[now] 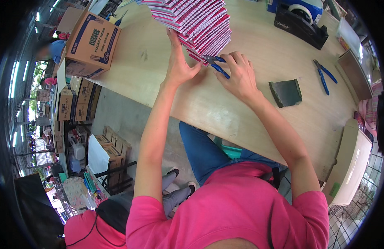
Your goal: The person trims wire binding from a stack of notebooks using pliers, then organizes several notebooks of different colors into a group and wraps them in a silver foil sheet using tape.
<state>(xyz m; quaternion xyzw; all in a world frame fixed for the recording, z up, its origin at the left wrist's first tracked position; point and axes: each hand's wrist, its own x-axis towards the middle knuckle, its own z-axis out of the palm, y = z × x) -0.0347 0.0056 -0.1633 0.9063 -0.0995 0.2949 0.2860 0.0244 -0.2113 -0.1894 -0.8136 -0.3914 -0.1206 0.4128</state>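
- Wooden table (250, 108) fills the upper centre and right of the frame, edge running diagonally from upper left to lower right.
- Stack of spiral-bound pocket notebooks (196, 20), pink-and-white covers, sits top centre, leaning, with its long axis running from the top edge down toward my hands; the lower bound corner is the end nearest me.
- My left hand (178, 62) is just left of centre, upper half, fingers stretched flat and pressed against the left side of the stack, thumb spread out to the right. Nothing pinched, it is bracing.
- My right hand (239, 76) is just right of centre, fingers curled shut around the blue-handled cutting pliers (216, 64).
- Pliers' long axis slants from lower right, in my palm, to upper left; the tip meets the stack's lower corner, right at the wire edge. I cannot tell whether the tip is spread or biting.
- Key relation: the stack corner lies up and left of my right grip, directly in line with the tool; the left hand is touching the stack, the right reaches it only through the tool.
- Cardboard box (92, 41) at upper left on the table end.
- Black tape dispenser (300, 25) upper right.
- Dark green block (285, 93) right of my right hand, apart from it.
- Second blue-handled pliers (325, 74) far right, lying idle.
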